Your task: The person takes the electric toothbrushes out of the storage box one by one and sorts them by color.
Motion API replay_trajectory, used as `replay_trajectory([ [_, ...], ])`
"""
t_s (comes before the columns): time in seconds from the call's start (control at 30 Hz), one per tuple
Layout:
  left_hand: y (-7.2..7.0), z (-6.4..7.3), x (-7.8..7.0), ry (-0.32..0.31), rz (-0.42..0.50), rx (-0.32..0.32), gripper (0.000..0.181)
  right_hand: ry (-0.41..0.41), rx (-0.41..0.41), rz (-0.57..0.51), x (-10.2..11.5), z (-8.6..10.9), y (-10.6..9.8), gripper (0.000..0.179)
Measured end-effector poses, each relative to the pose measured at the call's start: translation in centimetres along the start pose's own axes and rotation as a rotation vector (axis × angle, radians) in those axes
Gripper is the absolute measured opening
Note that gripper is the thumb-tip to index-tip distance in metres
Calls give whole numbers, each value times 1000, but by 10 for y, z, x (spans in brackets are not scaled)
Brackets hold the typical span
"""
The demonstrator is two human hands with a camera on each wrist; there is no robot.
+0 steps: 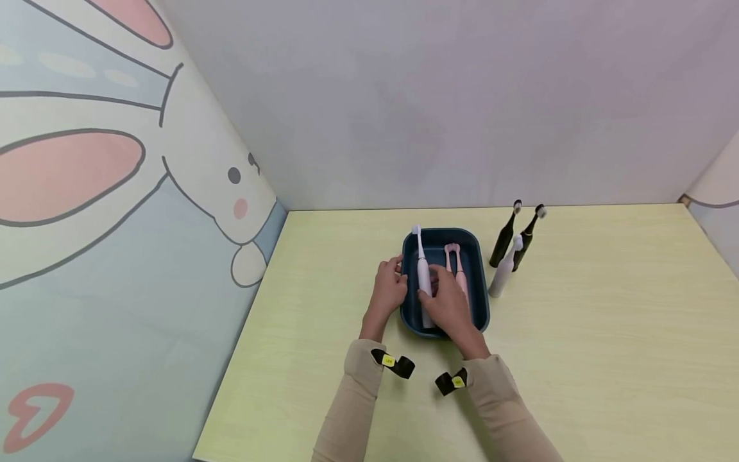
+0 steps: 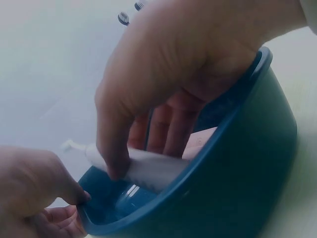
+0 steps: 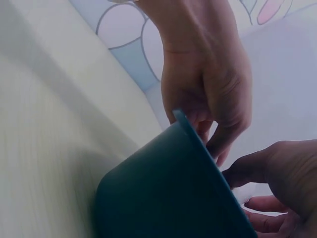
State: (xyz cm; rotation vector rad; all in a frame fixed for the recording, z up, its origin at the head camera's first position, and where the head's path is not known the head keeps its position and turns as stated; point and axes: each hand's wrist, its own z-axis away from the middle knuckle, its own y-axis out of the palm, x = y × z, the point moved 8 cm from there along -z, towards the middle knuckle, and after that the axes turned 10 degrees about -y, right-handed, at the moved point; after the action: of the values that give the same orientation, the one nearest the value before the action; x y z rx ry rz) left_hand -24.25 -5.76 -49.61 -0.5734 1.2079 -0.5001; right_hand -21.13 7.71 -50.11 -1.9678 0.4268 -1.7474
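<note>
A dark blue plastic bin (image 1: 486, 308) lies on the table, longer from front to back. My left hand (image 1: 389, 290) grips its left rim; in the left wrist view the thumb bends over the edge and the fingers stay outside. Reaching into the bin, my right hand (image 1: 450, 307) pinches a white electric toothbrush (image 2: 153, 168) by its handle between thumb and fingers. The toothbrush lies lengthwise along the bin's left side, brush head at the far rim. To its right are two pink electric toothbrushes (image 1: 461, 277), partly hidden by the right hand.
Just right of the bin, two black electric toothbrushes (image 1: 503, 242) and a white one (image 1: 504, 273) stand upright on the light wooden table (image 1: 606, 321). A plain pale wall (image 1: 462, 109) rises behind the table, and a rabbit-patterned wall (image 1: 115, 333) runs along the left.
</note>
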Motion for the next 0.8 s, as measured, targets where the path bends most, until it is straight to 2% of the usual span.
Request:
replay_trajectory([
  [0.37,-1,0,-1,7,-17,-12,45,-95,-107,-56,12,10,-17,57],
  [0.8,3,-3,-1,30,-41,-28,44,-248,-296,-175,23,31,-46,60],
])
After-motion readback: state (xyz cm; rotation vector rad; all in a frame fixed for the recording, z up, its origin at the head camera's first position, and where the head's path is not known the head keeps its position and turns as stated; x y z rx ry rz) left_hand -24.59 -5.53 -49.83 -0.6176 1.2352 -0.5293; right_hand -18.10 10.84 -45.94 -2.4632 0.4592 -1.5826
